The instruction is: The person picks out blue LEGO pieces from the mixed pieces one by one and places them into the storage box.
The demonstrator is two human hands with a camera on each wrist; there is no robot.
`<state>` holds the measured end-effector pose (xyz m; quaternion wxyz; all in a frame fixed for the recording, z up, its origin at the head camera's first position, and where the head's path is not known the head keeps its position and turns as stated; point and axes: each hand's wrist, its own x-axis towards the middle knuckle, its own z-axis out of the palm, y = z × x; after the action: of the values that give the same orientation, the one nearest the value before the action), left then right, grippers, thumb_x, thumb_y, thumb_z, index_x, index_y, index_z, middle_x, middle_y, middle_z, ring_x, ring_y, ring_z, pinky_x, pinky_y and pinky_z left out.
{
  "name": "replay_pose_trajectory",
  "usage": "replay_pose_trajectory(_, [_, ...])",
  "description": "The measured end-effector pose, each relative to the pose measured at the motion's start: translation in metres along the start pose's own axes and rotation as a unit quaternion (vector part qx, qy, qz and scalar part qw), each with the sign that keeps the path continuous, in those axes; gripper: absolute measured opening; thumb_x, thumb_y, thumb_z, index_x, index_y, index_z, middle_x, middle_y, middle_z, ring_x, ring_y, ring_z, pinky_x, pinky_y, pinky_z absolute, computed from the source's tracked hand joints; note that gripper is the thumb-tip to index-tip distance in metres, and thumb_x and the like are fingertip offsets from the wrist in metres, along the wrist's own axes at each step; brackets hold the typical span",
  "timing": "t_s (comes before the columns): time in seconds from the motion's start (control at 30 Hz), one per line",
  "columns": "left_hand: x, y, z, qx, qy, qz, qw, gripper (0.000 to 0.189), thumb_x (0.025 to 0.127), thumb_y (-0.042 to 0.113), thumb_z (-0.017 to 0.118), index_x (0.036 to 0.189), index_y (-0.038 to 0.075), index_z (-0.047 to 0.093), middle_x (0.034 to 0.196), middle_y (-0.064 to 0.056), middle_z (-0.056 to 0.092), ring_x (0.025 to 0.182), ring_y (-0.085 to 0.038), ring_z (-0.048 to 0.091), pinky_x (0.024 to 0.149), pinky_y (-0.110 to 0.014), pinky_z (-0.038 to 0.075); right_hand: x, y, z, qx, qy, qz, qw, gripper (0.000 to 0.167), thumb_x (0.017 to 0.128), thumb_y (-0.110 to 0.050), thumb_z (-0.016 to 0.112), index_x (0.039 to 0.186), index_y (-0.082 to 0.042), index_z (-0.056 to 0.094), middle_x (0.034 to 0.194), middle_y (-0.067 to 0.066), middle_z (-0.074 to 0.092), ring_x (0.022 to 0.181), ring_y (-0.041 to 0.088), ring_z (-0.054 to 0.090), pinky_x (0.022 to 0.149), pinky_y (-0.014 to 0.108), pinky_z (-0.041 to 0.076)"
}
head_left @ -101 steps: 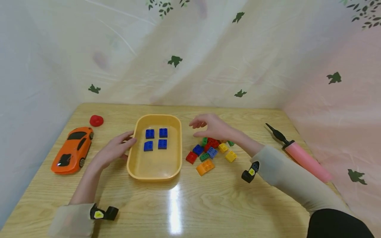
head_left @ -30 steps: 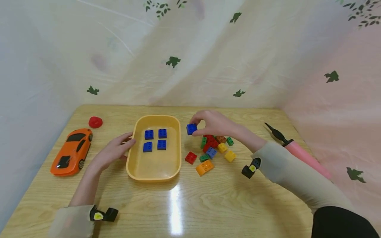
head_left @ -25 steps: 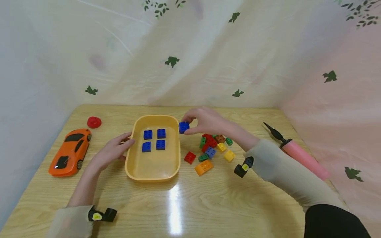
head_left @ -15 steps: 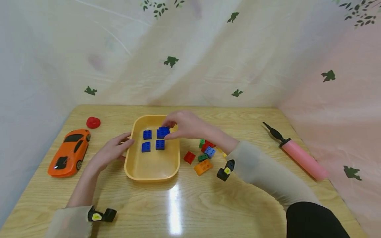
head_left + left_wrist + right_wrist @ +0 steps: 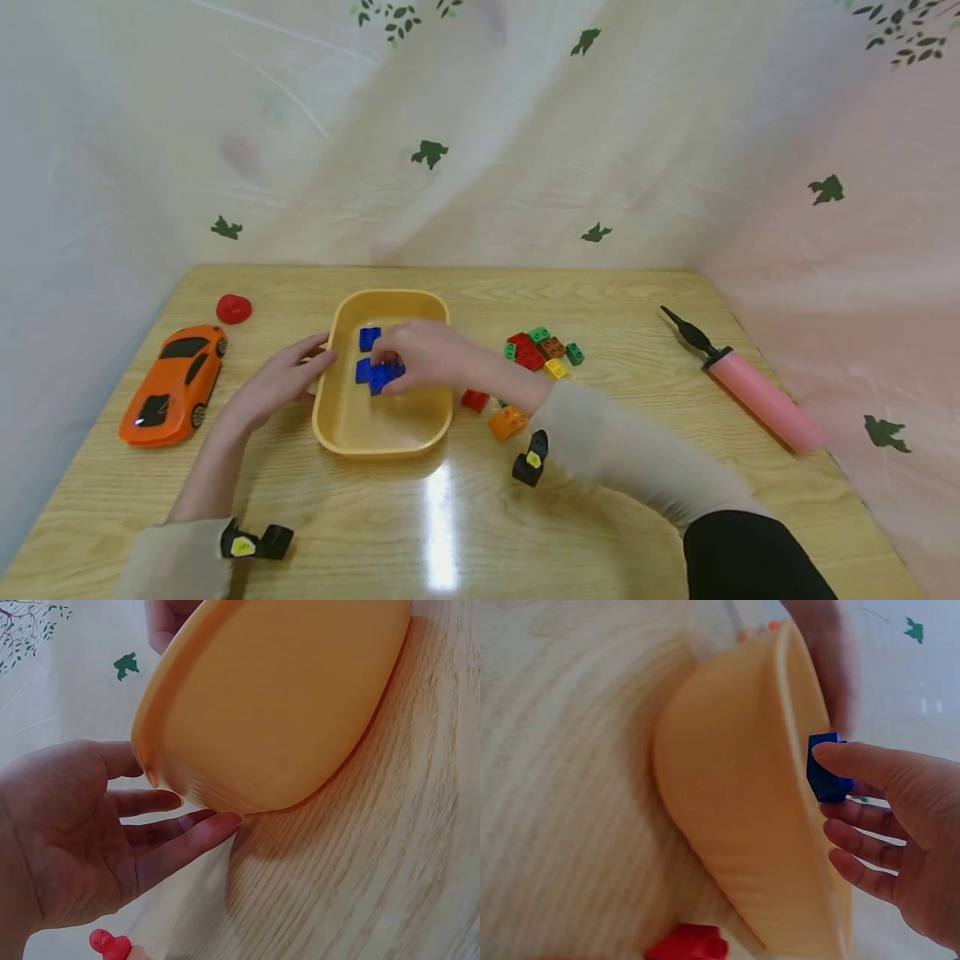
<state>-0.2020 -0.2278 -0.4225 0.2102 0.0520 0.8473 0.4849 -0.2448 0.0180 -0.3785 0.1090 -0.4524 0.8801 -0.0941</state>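
Observation:
My right hand [image 5: 431, 354] reaches over the yellow tray [image 5: 382, 432] and pinches a blue toy brick [image 5: 826, 776] between thumb and fingers. In the right wrist view this brick shows at the tray's rim, with the other fingers loosely bent below it. Two more blue bricks are visible on the tray floor, one toward the back [image 5: 370, 338] and one left of the held brick [image 5: 363, 371]. Others there are mostly covered by the hand. My left hand [image 5: 281, 379] holds the tray's left side, one digit over the rim and the fingertips [image 5: 229, 822] against the outer wall.
Right of the tray lies a pile of red, green, brown and yellow bricks [image 5: 528, 353], partly behind my right forearm. An orange brick [image 5: 508, 422] and a red brick [image 5: 475, 400] lie nearer. Left stand an orange toy car [image 5: 176, 385] and a red toy [image 5: 234, 309]; right, a pink pump [image 5: 765, 400].
My right hand, empty over the pile at first, took a dark blue brick from it. It then carried the brick left into the tray area and toward me. The left hand stayed at the tray.

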Motion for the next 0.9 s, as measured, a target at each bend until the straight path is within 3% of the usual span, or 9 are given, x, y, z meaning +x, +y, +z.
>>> replay_pose_trajectory(0.43, [0.000,-0.002,0.001,-0.001,0.000,-0.002,1.0000,0.069,0.112,0.041,0.040,0.164,0.003,0.018,0.156,-0.033,0.037,0.130,-0.044,0.056,0.086,-0.038,0.064,0.002,-0.020,0.034,-0.059,-0.039,0.009,0.9975,0.037,0.087,-0.051,0.079,0.112,-0.023,0.076,0.099,-0.011,0.074,0.083,0.004,0.061,0.071,0.021,0.050])
replay_pose_trajectory(0.73, [0.000,-0.002,0.001,-0.005,0.000,-0.001,1.0000,0.069,0.112,0.042,0.040,0.165,0.004,0.018,0.155,-0.033,0.038,0.129,-0.043,0.057,0.086,-0.038,0.064,0.001,-0.020,0.042,-0.063,-0.022,0.001,0.9977,0.037,0.086,-0.053,0.080,0.108,-0.023,0.077,0.095,-0.012,0.074,0.082,0.006,0.063,0.068,0.023,0.050])
replay_pose_trajectory(0.9, [0.001,-0.003,0.002,-0.004,0.001,-0.002,1.0000,0.069,0.111,0.043,0.040,0.165,0.005,0.018,0.156,-0.033,0.037,0.130,-0.044,0.057,0.086,-0.039,0.064,-0.001,-0.017,0.041,-0.058,-0.011,0.002,0.9983,0.043,0.086,-0.055,0.079,0.112,-0.021,0.077,0.097,-0.010,0.074,0.083,0.005,0.063,0.072,0.022,0.052])
